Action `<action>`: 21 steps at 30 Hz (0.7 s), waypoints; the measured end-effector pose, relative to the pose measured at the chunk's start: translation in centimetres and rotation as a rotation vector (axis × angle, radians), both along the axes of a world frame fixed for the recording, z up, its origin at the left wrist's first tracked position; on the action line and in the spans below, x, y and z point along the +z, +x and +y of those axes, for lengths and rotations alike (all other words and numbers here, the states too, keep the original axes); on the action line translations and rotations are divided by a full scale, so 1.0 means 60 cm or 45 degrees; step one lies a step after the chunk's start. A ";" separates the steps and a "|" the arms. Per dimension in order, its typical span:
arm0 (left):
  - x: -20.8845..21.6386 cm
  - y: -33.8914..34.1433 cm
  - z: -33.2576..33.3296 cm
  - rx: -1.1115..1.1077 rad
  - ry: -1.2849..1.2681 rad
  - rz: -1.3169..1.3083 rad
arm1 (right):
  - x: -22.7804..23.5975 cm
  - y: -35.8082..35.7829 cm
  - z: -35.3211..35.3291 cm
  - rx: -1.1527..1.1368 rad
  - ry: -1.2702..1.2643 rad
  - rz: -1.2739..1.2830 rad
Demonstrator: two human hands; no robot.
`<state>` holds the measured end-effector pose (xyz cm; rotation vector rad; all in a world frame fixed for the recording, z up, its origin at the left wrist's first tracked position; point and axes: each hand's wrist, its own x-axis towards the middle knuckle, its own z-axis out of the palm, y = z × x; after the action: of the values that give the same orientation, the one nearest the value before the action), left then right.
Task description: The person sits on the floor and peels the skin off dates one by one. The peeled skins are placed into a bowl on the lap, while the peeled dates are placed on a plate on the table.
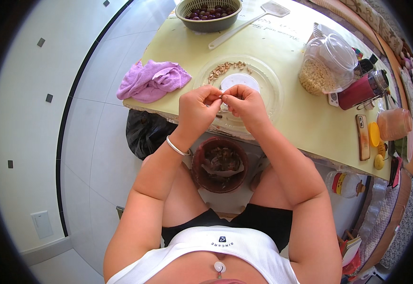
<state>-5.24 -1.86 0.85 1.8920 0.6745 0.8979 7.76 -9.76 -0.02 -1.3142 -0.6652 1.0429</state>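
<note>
My left hand (198,105) and my right hand (245,105) meet fingertip to fingertip over the near part of a clear round plate (273,102). Both are closed in a pinch. Between them is a small dark piece (222,96), too small to name and mostly covered by the fingers. A white round disc (239,82) lies in the middle of the plate, partly behind my right hand. Small tan-brown pieces (220,70), like seeds or shells, form an arc on the plate's far left side. A few dark bits lie near its front edge.
A lilac cloth (153,80) lies at left. Behind are a colander (207,23) of dark round fruit and a white fly swatter (249,23). At right stand a clear tub (316,75) of pale kernels, a maroon flask (363,90) and a phone (363,137). A reddish-brown bin (220,184) sits below.
</note>
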 end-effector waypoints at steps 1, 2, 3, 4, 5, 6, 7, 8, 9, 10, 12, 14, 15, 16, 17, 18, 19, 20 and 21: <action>0.002 0.000 -0.001 -0.021 -0.017 0.009 | 0.001 -0.001 0.000 -0.023 -0.005 -0.045; 0.005 -0.001 -0.003 -0.043 -0.035 0.017 | -0.001 -0.001 -0.001 -0.035 0.023 -0.144; 0.007 0.000 -0.004 -0.064 -0.052 0.026 | -0.003 0.000 -0.001 -0.047 0.050 -0.243; 0.005 0.000 -0.002 -0.110 -0.229 -0.055 | -0.004 0.000 -0.002 -0.059 0.077 -0.342; 0.001 0.000 0.002 -0.156 -0.406 -0.136 | -0.002 0.001 -0.002 -0.052 0.062 -0.301; -0.001 0.000 0.007 -0.201 -0.583 -0.217 | 0.001 0.002 -0.003 -0.046 0.047 -0.260; -0.001 -0.001 0.010 -0.232 -0.625 -0.230 | 0.003 0.003 -0.004 -0.039 0.032 -0.220; -0.001 -0.001 0.014 -0.263 -0.667 -0.244 | 0.002 0.003 -0.004 -0.036 0.030 -0.174; -0.001 -0.002 0.016 -0.294 -0.709 -0.258 | 0.001 0.003 -0.004 -0.034 0.027 -0.128; -0.004 -0.002 0.016 -0.291 -0.703 -0.251 | -0.001 0.004 -0.003 -0.031 0.024 -0.082; -0.008 -0.002 0.016 -0.285 -0.692 -0.237 | -0.003 0.004 -0.001 -0.035 0.041 -0.115; -0.006 -0.002 0.018 -0.310 -0.782 -0.272 | -0.002 0.004 -0.001 -0.034 0.044 -0.085; -0.004 -0.003 0.019 -0.320 -0.825 -0.290 | 0.001 0.003 -0.002 -0.029 0.040 -0.038; -0.005 -0.004 0.021 -0.298 -0.869 -0.304 | 0.003 0.003 -0.002 -0.023 0.037 0.010; -0.005 -0.005 0.023 -0.275 -0.912 -0.319 | 0.002 0.003 -0.001 -0.012 0.049 0.115; -0.006 -0.004 0.025 -0.258 -0.958 -0.336 | -0.001 0.005 -0.002 -0.006 0.059 0.216; -0.004 -0.004 0.026 -0.240 -0.921 -0.323 | -0.002 0.008 -0.002 0.001 0.070 0.317; -0.001 -0.004 0.028 -0.222 -0.884 -0.310 | -0.001 0.012 -0.003 0.022 0.083 0.398; 0.000 -0.004 0.028 -0.203 -0.847 -0.297 | -0.001 0.017 -0.003 0.044 0.096 0.480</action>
<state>-5.46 -0.17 0.83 1.2078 0.5771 0.6676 8.78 -9.95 -0.06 -1.0068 -0.4376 1.2412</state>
